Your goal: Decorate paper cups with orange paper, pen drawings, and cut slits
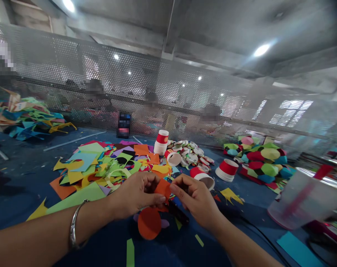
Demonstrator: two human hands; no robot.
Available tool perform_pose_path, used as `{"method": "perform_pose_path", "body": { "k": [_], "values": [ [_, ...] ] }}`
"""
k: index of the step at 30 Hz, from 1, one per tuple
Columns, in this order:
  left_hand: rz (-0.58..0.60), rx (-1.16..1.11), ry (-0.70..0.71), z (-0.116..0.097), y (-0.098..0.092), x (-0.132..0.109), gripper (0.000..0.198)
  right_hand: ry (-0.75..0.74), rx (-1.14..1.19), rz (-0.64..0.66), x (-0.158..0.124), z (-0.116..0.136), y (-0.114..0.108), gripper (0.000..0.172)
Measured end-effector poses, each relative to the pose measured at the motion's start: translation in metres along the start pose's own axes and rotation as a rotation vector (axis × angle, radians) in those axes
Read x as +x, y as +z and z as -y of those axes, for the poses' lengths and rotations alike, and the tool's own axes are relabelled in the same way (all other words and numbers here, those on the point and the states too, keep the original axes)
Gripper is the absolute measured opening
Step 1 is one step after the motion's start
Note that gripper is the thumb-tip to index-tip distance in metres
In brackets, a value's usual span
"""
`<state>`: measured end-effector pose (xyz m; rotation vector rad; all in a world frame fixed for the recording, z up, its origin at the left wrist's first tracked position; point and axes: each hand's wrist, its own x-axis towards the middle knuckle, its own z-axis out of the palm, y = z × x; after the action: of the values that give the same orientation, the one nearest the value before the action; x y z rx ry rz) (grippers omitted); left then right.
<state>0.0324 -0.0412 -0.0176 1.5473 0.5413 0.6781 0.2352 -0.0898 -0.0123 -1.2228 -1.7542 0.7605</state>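
The left hand (147, 194) and right hand (195, 196) each pinch the orange paper (163, 187) between thumb and fingers, apparently to steady it from both sides. It is held just beyond the orange disc (149, 223). The paper pile (86, 157) lies beyond the left hand, presumably for easy reach.

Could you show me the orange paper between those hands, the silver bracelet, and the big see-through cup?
Orange paper (163, 188): head view, middle of the held piece.
Silver bracelet (73, 226): head view, outer band.
See-through cup (314, 207): head view, side wall.
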Motion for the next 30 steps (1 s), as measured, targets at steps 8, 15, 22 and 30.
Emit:
{"method": "perform_pose_path", "body": {
  "k": [8, 15, 22, 30],
  "values": [
    [0.045, 0.006, -0.001, -0.0055, -0.0025, -0.0041, 0.023, -0.005, 0.052, 0.003, -0.0006, 0.0019, -0.0015, 0.025],
    [0.02, 0.038, 0.012, -0.0038, -0.0015, -0.0025, 0.02, -0.013, 0.028, 0.021, -0.0008, 0.0041, -0.003, 0.026],
    [0.045, 0.093, -0.037, -0.0013, -0.0046, 0.0016, 0.024, -0.028, 0.011, 0.014, -0.0023, 0.0035, -0.0016, 0.025],
    [-0.064, 0.068, 0.055, -0.0053, 0.0023, 0.0021, 0.021, -0.009, 0.139, 0.082, -0.0012, 0.0036, -0.0003, 0.023]
  ]
}}
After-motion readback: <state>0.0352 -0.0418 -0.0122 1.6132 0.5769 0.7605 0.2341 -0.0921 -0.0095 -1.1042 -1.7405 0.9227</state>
